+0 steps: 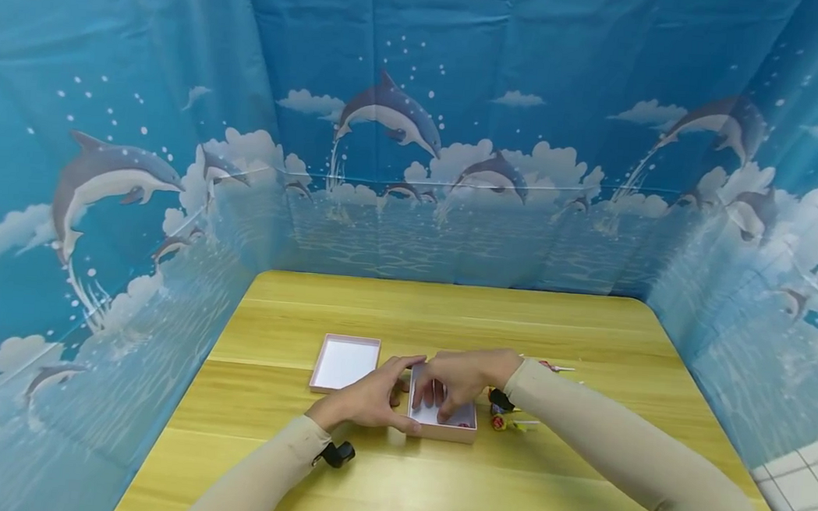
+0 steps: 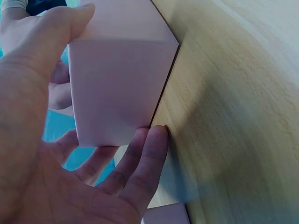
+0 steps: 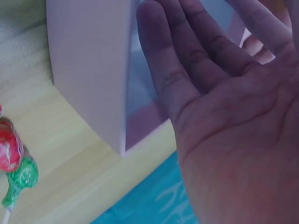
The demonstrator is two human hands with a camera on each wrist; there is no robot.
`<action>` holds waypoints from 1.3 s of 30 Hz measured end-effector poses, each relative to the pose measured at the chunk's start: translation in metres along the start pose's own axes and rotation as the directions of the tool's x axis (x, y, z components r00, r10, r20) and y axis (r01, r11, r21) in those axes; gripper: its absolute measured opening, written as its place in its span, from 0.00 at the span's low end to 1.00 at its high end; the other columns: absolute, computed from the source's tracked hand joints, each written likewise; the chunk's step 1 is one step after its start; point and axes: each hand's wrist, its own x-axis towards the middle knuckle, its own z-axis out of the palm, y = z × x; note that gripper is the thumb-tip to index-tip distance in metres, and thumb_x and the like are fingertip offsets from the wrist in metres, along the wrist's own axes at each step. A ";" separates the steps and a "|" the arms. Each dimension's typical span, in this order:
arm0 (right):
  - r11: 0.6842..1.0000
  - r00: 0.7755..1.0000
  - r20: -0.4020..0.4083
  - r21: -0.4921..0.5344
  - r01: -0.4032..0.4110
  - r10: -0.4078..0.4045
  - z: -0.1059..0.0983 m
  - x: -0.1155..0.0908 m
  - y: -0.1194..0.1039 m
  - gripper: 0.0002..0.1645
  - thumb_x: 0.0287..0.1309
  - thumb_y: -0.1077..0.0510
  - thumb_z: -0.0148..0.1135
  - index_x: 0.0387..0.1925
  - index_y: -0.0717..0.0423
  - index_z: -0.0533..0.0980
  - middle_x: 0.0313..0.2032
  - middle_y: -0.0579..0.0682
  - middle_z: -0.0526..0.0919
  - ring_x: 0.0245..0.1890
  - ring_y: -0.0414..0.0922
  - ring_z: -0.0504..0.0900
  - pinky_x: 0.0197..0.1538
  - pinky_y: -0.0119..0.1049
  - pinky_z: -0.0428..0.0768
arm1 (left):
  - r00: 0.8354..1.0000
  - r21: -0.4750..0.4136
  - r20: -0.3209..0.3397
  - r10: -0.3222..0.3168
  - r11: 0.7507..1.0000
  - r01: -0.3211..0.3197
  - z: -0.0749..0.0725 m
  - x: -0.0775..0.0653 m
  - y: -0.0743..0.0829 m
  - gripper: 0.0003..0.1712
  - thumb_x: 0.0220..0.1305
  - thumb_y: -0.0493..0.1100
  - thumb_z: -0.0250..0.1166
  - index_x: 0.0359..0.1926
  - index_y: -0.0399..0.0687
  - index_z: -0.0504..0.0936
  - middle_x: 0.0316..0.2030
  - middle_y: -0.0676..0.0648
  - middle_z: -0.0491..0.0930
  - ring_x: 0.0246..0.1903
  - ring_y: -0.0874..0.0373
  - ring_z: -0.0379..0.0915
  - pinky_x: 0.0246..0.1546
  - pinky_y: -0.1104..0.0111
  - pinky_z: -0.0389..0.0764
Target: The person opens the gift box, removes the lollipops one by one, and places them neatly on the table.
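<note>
A pale pink open box with a white inside stands on the table in the head view. My left hand grips its left end, thumb on the near side and fingers spread round the far side; the left wrist view shows these fingers along the box's lower edge. My right hand reaches over the rim, fingers pointing down inside. In the right wrist view the right fingers are fairly straight, with nothing visible held. A small red item lies in the box's near right corner, its kind too small to tell.
A shallow pink-rimmed lid, white inside, lies left of the box. Several wrapped lollipops lie to the right, including a red one and a green one, partly behind the right wrist. Dolphin-print curtains border the wooden table.
</note>
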 end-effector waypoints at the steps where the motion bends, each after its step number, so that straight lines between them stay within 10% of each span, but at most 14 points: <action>1: 1.000 1.000 0.011 -0.004 0.000 0.000 0.001 0.002 0.001 0.22 0.70 0.59 0.85 0.62 0.44 0.91 0.49 0.48 0.92 0.45 0.39 0.89 0.51 0.27 0.86 | 1.000 0.000 0.001 0.001 1.000 -0.001 0.000 0.000 0.000 0.72 0.65 0.64 0.87 0.96 0.57 0.52 0.82 0.44 0.69 0.63 0.54 0.81 0.58 0.67 0.82; 23: 0.997 0.997 0.076 -0.070 -0.014 0.020 0.019 0.024 0.003 0.18 0.69 0.73 0.76 0.42 0.43 0.90 0.30 0.33 0.83 0.31 0.27 0.78 0.39 0.22 0.80 | 1.000 0.004 -0.005 0.006 1.000 -0.006 0.000 0.001 -0.001 0.72 0.64 0.64 0.88 0.96 0.55 0.54 0.66 0.49 0.72 0.47 0.53 0.77 0.46 0.69 0.78; 39: 0.997 0.997 0.027 0.033 -0.073 0.072 0.012 0.019 0.005 0.17 0.67 0.69 0.81 0.43 0.43 0.88 0.32 0.34 0.88 0.32 0.30 0.85 0.40 0.28 0.85 | 1.000 -0.017 -0.009 0.016 1.000 -0.016 0.000 0.000 -0.004 0.71 0.65 0.62 0.88 0.96 0.58 0.53 0.78 0.46 0.71 0.58 0.54 0.80 0.54 0.69 0.81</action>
